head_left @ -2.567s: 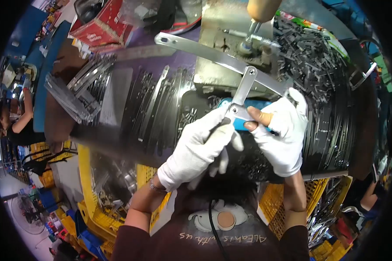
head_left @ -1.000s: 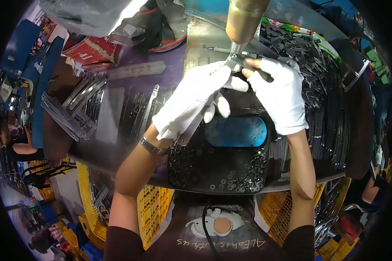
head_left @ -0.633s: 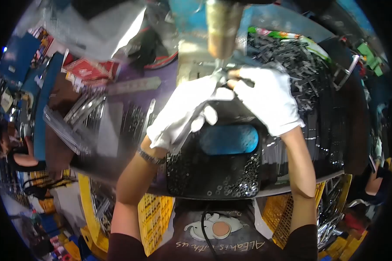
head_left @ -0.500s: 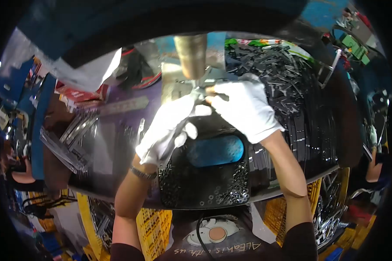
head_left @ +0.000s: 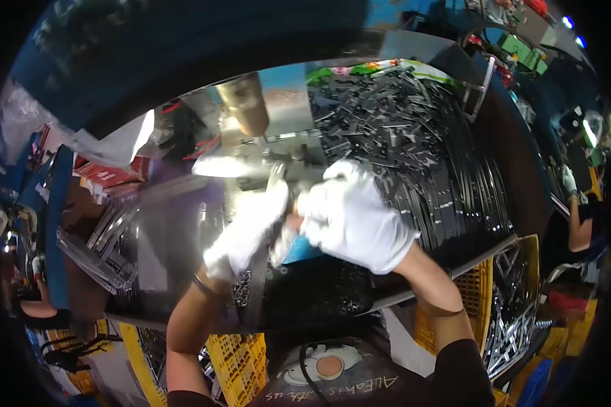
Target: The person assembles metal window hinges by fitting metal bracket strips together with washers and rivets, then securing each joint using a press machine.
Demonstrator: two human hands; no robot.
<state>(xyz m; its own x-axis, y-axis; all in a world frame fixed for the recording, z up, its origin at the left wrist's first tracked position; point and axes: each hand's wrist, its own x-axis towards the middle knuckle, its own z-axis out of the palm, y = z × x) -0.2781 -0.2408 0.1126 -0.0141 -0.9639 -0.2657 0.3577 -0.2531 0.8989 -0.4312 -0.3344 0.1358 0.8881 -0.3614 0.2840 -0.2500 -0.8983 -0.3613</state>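
Both of my hands wear white gloves and are close together below the metal spindle [head_left: 248, 108] of a machine. My left hand [head_left: 248, 227] is smeared by motion. One of its fingers points up towards the metal fixture [head_left: 295, 146] under the spindle; whether it holds anything does not show. My right hand [head_left: 356, 217] is above a black tray [head_left: 312, 288], its fingers curled in, and what they may hold is hidden. Small metal rings [head_left: 242, 292] lie at the tray's left side. Part of a blue patch [head_left: 302, 252] shows between my hands.
A large heap of dark metal pieces [head_left: 400, 122] lies behind my right hand, with long strips [head_left: 465, 197] beside it. More metal strips [head_left: 105, 258] are stacked at the left. Yellow crates [head_left: 237, 356] stand below the table edge. Other people's arms [head_left: 577, 227] show at the sides.
My hands have drawn back from the fixture towards my body, and the right one is now over the tray. The view has shifted and tilted. A blurred bright streak appears left of the fixture.
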